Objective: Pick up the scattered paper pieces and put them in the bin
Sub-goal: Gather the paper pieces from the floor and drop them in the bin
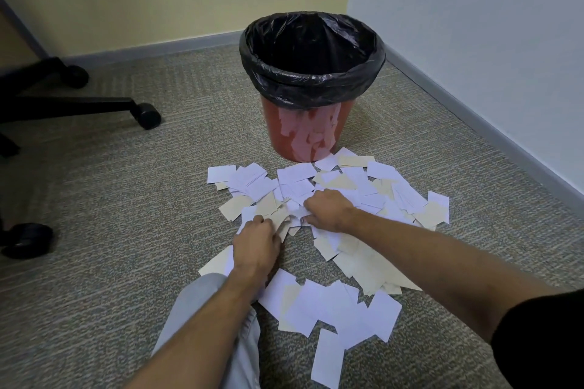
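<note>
kneeling on grey carpet beside an office chair base (76, 104) at far left. left hand (256, 241) curled, pinching cream paper pieces (319, 303), bunching them toward the middle for one bigger scoop. right hand (328, 210) fisted on white scraps, likewise gathering. red bin (308, 133) with black liner just beyond, open and near for dropping.

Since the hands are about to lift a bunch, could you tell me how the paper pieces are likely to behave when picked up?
The paper pieces look thin and flat, so probably light and floppy. They overlap loosely, so some will likely slip out. Both the left hand and the right hand curl round a bunch.
</note>
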A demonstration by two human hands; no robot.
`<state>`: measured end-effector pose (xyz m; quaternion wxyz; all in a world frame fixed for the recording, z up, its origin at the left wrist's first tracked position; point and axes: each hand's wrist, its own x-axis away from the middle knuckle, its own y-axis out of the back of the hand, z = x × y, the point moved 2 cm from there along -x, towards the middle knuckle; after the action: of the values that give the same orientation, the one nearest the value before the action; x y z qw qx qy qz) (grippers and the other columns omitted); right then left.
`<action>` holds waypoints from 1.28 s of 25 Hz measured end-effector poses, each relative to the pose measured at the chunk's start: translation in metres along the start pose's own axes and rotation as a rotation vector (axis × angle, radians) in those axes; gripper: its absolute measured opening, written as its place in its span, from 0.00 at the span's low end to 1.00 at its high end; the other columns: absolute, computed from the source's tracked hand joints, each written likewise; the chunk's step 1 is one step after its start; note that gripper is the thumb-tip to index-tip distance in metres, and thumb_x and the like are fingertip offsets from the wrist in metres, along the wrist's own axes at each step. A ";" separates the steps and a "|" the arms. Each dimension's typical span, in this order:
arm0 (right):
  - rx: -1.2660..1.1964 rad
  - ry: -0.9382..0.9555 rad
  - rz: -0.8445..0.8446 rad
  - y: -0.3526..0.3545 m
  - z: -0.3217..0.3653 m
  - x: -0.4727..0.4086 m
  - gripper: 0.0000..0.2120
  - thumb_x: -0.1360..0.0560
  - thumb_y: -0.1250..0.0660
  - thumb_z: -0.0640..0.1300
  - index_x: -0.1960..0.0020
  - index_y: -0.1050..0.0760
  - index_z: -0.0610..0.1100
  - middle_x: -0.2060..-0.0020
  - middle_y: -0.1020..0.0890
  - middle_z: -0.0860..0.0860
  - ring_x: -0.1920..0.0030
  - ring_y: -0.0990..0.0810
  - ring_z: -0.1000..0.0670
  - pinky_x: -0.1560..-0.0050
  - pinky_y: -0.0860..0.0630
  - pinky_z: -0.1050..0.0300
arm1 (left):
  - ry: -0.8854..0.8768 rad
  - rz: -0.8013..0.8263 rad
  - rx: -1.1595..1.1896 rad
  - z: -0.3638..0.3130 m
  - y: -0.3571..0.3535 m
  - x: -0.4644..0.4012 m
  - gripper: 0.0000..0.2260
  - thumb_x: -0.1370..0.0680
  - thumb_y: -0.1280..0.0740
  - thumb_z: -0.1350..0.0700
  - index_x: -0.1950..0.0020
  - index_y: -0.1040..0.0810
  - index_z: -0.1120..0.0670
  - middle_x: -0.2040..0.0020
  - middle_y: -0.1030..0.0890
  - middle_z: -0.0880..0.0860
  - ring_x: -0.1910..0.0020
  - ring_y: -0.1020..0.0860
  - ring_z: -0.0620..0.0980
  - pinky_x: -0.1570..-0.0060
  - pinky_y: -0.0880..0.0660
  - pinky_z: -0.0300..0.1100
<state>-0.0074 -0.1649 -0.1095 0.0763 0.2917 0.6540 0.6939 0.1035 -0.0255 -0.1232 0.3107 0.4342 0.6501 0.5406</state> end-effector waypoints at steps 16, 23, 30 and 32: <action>-0.773 -0.327 0.204 0.025 0.017 -0.017 0.16 0.26 0.31 0.42 0.65 0.38 0.44 0.67 0.31 0.49 0.68 0.32 0.51 0.69 0.39 0.57 | 0.256 -0.416 0.594 0.028 0.026 0.006 0.09 0.19 0.40 0.55 0.51 0.23 0.58 0.61 0.19 0.55 0.63 0.23 0.57 0.66 0.29 0.47; -0.712 -0.428 0.047 -0.008 0.035 -0.036 0.15 0.29 0.27 0.52 0.62 0.31 0.45 0.64 0.27 0.48 0.62 0.26 0.45 0.65 0.33 0.56 | 0.380 -0.250 0.642 0.041 0.018 -0.002 0.15 0.24 0.36 0.62 0.38 0.26 0.57 0.49 0.20 0.58 0.51 0.22 0.60 0.56 0.26 0.47; -0.750 -0.504 0.015 -0.012 0.043 -0.039 0.22 0.30 0.25 0.49 0.41 0.25 0.42 0.45 0.20 0.45 0.42 0.21 0.43 0.46 0.24 0.53 | 0.170 0.027 0.133 0.026 0.014 0.002 0.17 0.25 0.37 0.59 0.36 0.32 0.55 0.48 0.20 0.57 0.49 0.22 0.62 0.62 0.32 0.46; -0.860 -0.479 0.029 -0.008 0.042 -0.040 0.10 0.31 0.24 0.44 0.59 0.23 0.41 0.61 0.20 0.45 0.49 0.18 0.44 0.52 0.23 0.54 | 0.162 0.014 0.150 0.024 0.015 0.002 0.17 0.25 0.38 0.61 0.36 0.32 0.55 0.48 0.20 0.57 0.49 0.22 0.61 0.63 0.33 0.45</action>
<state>0.0441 -0.1472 -0.1309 0.3286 0.3941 0.2683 0.8153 0.1270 -0.0126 -0.1141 0.2201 0.4157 0.7085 0.5261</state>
